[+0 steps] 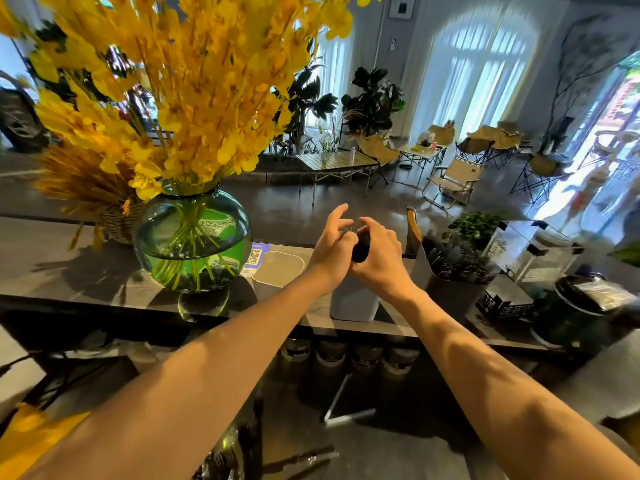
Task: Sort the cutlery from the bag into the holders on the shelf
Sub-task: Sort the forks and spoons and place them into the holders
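Your left hand (333,244) and right hand (382,259) fingers grip dark cutlery (361,249) over the smooth pale-grey holder (353,301), at the near edge of the dark wood-grain shelf (69,268).

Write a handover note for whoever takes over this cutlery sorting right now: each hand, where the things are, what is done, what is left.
The right hand grips a bundle of dark cutlery. The left hand pinches its top end.
Both hands are above the pale holder on the shelf.
Done: the dark holder to its right already holds many pieces.
The bag lies on the lower counter. It is blurred, but dark pieces seem to be inside.
Left: probably lower this bundle into the pale holder, then sort what remains in the bag.
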`<state>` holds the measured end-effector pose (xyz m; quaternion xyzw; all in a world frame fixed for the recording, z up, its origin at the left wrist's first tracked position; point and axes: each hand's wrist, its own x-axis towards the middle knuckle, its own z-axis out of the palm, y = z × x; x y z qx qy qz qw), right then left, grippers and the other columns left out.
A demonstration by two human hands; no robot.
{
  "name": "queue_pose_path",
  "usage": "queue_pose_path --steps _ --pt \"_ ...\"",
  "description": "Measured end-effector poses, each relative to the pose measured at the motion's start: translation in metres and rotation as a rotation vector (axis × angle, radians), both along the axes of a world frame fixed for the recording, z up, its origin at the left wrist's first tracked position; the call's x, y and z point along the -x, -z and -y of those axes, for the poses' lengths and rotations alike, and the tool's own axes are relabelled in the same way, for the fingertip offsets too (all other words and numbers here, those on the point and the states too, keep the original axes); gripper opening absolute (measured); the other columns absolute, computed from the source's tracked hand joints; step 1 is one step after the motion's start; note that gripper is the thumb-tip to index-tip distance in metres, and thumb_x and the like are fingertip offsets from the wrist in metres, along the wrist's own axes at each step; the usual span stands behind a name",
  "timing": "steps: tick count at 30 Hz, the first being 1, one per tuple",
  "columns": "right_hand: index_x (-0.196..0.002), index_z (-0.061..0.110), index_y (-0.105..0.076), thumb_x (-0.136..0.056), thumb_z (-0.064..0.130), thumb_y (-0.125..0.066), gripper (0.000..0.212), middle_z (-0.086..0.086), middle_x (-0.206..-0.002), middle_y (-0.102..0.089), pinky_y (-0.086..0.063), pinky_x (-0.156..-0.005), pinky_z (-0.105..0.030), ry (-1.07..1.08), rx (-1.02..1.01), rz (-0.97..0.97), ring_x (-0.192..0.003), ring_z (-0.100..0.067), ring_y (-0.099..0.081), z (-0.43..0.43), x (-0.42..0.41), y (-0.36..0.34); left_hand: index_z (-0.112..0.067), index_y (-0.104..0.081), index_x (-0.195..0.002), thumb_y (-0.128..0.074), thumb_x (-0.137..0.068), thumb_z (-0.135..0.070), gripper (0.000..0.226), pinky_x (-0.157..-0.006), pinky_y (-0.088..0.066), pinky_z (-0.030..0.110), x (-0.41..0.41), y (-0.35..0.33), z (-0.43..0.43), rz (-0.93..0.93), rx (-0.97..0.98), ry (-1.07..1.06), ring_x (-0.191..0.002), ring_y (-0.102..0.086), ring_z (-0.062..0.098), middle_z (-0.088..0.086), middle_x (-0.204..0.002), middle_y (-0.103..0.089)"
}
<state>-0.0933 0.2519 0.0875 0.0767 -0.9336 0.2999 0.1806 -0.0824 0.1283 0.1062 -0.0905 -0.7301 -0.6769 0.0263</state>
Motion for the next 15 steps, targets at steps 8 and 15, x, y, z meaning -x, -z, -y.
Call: queue_pose_path --steps 8,15 --pt "-0.158 0.016 -0.025 -0.098 0.038 -0.051 0.069 -0.005 -0.162 -0.03 -0.007 -0.127 -0.046 -0.106 -0.401 -0.029 -0.154 -0.024 -0.018 -0.012 -0.017 0.014 -0.02 -0.028 -0.159 -0.024 -0.111 -0.033 0.05 -0.126 -0.014 0.04 0.003 0.029 -0.001 -0.187 0.595 -0.002 -0.153 -0.019 0.014 -0.002 -0.166 -0.027" --pt "-0.162 0.007 -0.008 -0.094 0.03 -0.064 0.09 -0.01 -0.17 -0.006 0.003 -0.128 -0.04 -0.13 -0.358 0.078 -0.157 -0.022 0.004 -0.016 -0.026 0.007 -0.021 -0.003 -0.163 -0.015 -0.109 -0.046 0.061 -0.126 0.002 0.039 0.007 0.029 0.004 -0.141 0.892 0.096 -0.155 0.004 0.005 -0.01 -0.17 0.006"
